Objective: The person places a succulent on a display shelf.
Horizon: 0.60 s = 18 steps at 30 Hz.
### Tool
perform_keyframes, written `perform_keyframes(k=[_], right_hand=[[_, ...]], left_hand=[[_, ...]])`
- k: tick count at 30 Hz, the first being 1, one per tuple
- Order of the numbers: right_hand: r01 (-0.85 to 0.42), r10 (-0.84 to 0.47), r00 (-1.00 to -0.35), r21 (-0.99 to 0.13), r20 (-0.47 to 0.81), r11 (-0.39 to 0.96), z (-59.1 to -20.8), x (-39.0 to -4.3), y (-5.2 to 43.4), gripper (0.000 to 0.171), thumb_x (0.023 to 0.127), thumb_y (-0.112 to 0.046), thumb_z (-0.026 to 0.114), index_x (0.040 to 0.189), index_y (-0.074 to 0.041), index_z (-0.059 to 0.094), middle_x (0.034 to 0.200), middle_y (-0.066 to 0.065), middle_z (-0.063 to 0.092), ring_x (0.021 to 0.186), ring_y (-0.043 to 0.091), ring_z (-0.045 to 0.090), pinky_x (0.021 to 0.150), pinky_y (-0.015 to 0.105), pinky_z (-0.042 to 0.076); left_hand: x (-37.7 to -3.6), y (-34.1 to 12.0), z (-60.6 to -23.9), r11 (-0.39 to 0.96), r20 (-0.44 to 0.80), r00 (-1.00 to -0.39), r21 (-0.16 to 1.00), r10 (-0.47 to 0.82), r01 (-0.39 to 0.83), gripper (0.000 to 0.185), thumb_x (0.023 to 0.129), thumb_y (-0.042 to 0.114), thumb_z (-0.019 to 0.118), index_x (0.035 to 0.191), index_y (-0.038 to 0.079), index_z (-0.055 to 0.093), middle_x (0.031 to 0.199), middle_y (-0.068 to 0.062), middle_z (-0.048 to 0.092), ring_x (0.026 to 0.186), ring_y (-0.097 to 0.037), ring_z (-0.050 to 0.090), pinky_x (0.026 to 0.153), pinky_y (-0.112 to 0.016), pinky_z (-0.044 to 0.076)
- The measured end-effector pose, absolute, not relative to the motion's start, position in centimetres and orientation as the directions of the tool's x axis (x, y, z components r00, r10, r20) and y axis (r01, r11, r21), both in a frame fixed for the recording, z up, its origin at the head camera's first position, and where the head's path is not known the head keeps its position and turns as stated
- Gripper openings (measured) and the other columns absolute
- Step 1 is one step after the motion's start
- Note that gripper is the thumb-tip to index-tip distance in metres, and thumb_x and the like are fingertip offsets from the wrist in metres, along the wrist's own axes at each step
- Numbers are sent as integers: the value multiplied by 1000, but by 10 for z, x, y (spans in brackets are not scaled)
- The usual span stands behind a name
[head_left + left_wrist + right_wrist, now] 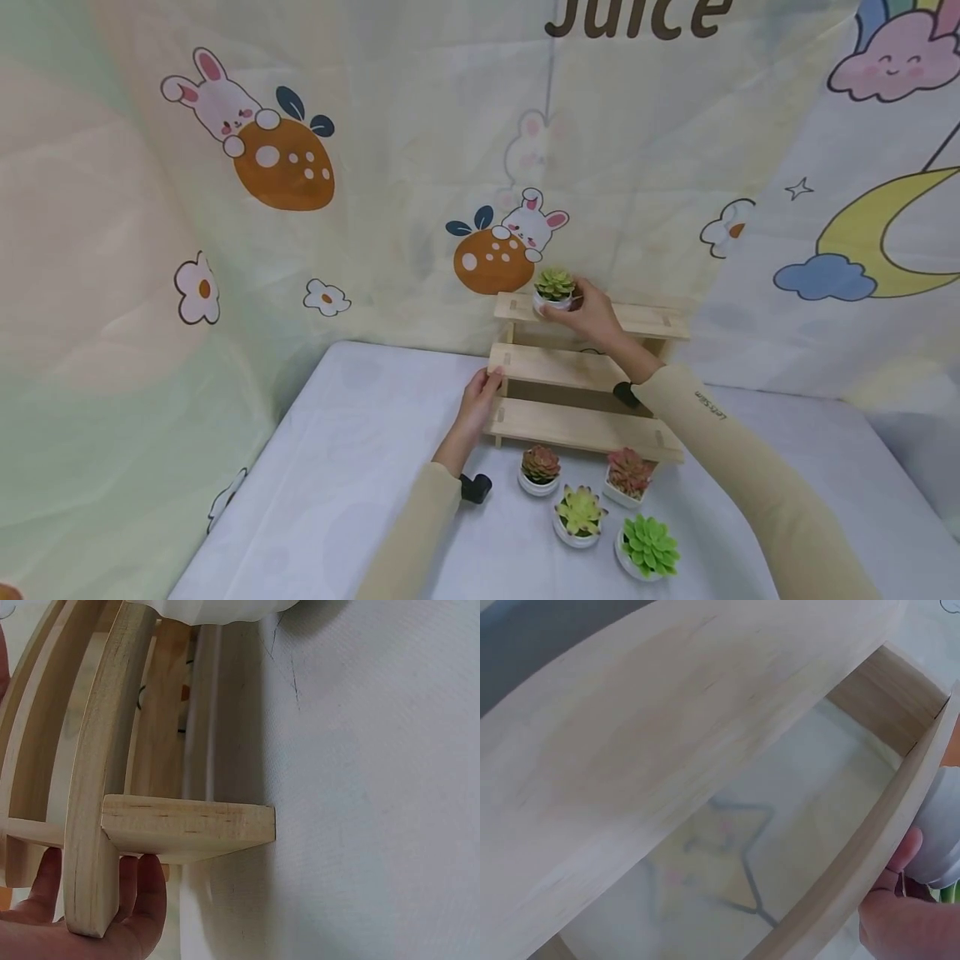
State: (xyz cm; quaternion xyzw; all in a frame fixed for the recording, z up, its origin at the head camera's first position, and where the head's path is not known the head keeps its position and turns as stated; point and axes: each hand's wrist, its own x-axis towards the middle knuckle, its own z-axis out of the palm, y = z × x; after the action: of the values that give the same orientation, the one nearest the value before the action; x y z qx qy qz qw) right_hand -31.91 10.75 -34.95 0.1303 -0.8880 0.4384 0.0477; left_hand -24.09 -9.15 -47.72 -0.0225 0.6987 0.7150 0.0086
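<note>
A three-tier wooden stand (558,364) stands against the backdrop. At the left end of its top tier, my right hand (592,315) holds a small green succulent (555,283) by its white pot. The right wrist view shows the fingers against the white pot (939,832), just past the board's edge; whether the pot touches the board I cannot tell. My left hand (476,404) grips the stand's left side near the middle tier, and the left wrist view shows its fingers (152,900) around the wooden end.
Several potted succulents are on the white tabletop (375,467) before the stand: a brownish-red one (540,465), a pinkish-red one (628,475), a yellow-green one (580,510) and a bright green one (649,546). A printed cloth backdrop (405,167) hangs behind.
</note>
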Motion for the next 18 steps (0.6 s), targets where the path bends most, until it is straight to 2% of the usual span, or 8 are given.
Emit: perform_keyframes(k=[2, 5, 8, 10, 18], right_hand=[[-274, -195, -961, -769, 196, 578, -349, -318, 110, 66, 85, -23, 76, 136, 6, 45, 120, 24, 56, 104, 33, 56, 86, 39, 48], [-290, -207, -956, -769, 208, 569, -348, -316, 114, 63, 84, -19, 77, 133, 8, 47, 117, 25, 57, 101, 35, 58, 79, 31, 49], [-314, -227, -948, -780, 224, 542, -348, -315, 118, 59, 83, -14, 77, 130, 9, 50, 115, 25, 56, 100, 37, 60, 72, 22, 47], [-314, -230, -947, -788, 222, 530, -347, -313, 121, 59, 84, -12, 76, 131, 10, 49, 118, 27, 55, 101, 38, 60, 71, 21, 48], [-269, -187, -962, -815, 200, 514, -347, -300, 129, 69, 84, -14, 75, 140, 8, 42, 134, 26, 48, 107, 39, 56, 86, 41, 50]], left_hand=[[-236, -91, -468, -15, -40, -999, 999, -6, -40, 50, 104, 34, 45, 134, -6, 50, 131, -23, 55, 126, -35, 49, 109, -48, 35], [-236, -90, -465, -13, -64, -998, 998, 6, -64, 52, 104, 36, 46, 135, -5, 48, 134, -23, 54, 127, -34, 47, 109, -48, 34], [-242, -88, -475, -13, -73, -997, 997, -6, -73, 56, 102, 43, 47, 136, -2, 49, 136, -19, 53, 128, -33, 47, 110, -48, 34], [-244, -87, -480, -23, -75, -997, 997, -20, -75, 57, 101, 44, 48, 136, 0, 50, 136, -19, 54, 129, -32, 46, 111, -47, 33], [-242, -91, -482, -14, -57, -998, 998, -38, -56, 52, 102, 41, 48, 132, -2, 52, 132, -19, 56, 127, -32, 48, 110, -47, 33]])
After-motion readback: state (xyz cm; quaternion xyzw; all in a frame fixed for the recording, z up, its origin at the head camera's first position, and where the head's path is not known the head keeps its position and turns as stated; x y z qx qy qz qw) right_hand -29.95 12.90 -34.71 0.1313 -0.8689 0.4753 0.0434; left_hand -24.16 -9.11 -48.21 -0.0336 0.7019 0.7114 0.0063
